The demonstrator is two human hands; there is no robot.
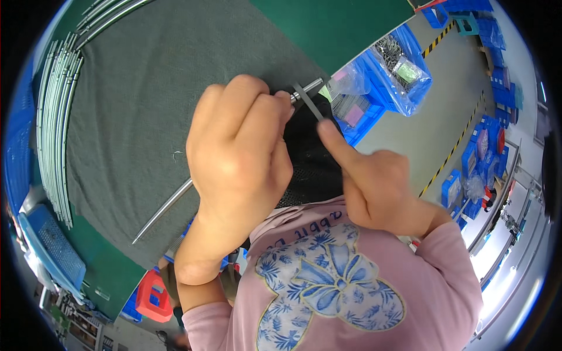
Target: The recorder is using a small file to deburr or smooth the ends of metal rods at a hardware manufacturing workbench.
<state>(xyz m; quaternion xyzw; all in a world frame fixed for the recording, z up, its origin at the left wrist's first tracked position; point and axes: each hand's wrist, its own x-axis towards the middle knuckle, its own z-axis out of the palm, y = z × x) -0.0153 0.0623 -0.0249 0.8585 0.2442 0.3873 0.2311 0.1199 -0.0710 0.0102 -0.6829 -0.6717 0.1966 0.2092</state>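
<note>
My left hand is closed around a long, thin metal rod, its back turned up and its palm hidden. The rod slants up to the right through the fist, and its grooved end sticks out past the fingers. My right hand grips a thin, flat, grey metal strip, index finger stretched along it. The strip crosses the rod close to that end and appears to touch it. A small open wire ring lies on the dark cloth left of my left hand.
Several metal rods lie bundled along the table's left side, with more rods at the far left. Blue bins with bagged metal parts stand at right. A blue basket and red stool are lower left.
</note>
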